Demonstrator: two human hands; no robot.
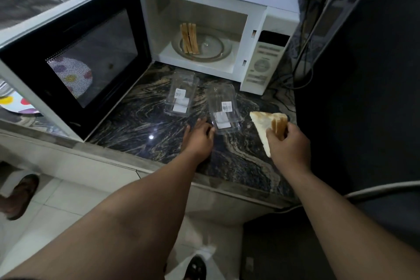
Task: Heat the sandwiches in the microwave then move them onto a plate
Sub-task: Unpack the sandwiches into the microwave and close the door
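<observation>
A white microwave (268, 29) stands on the dark marble counter with its door (75, 52) swung wide open to the left. One sandwich (189, 38) stands on edge on the glass turntable (213, 46) inside. My right hand (288, 143) grips a second triangular sandwich (267, 126) above the counter's right side. My left hand (200, 136) rests flat on the counter, fingers spread, touching the near corner of an empty clear plastic sandwich box (223, 108). A second empty clear box (181, 95) lies to its left.
A white plate with coloured spots (13, 102) sits at the far left behind the open door, partly seen through its window. Cables (302, 57) run down behind the microwave at right. A dark wall closes the right side. The counter edge (136, 163) runs below my hands.
</observation>
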